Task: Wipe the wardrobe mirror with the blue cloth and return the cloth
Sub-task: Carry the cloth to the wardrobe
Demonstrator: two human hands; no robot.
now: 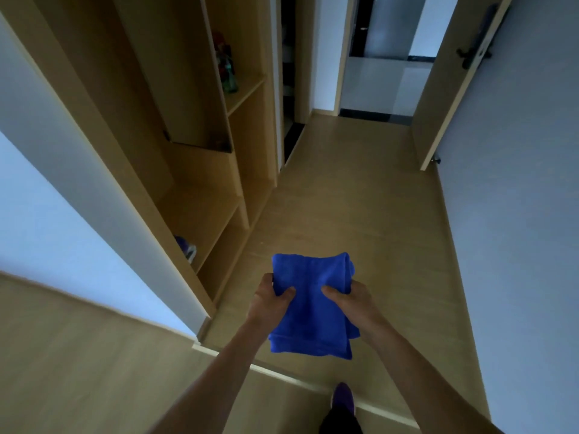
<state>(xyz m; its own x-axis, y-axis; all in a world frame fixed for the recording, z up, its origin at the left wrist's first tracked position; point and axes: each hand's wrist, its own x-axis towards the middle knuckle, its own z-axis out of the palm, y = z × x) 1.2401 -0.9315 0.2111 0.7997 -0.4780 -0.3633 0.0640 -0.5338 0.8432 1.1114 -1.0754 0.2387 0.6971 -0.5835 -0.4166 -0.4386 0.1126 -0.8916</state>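
A folded blue cloth (310, 305) hangs in front of me over the wooden floor. My left hand (269, 303) grips its left edge with the thumb on top. My right hand (352, 303) grips its right edge the same way. The wardrobe (200, 170) stands open to my left, with a tall mirror panel (185, 73) set inside it, seen at a steep angle.
Bottles (227, 67) stand on a wardrobe shelf. A shoe (186, 249) lies in a low compartment. A white wardrobe door (62, 198) fills the left side. An open room door (451, 89) stands at the right, with a hallway beyond. My foot (343, 399) shows at the bottom.
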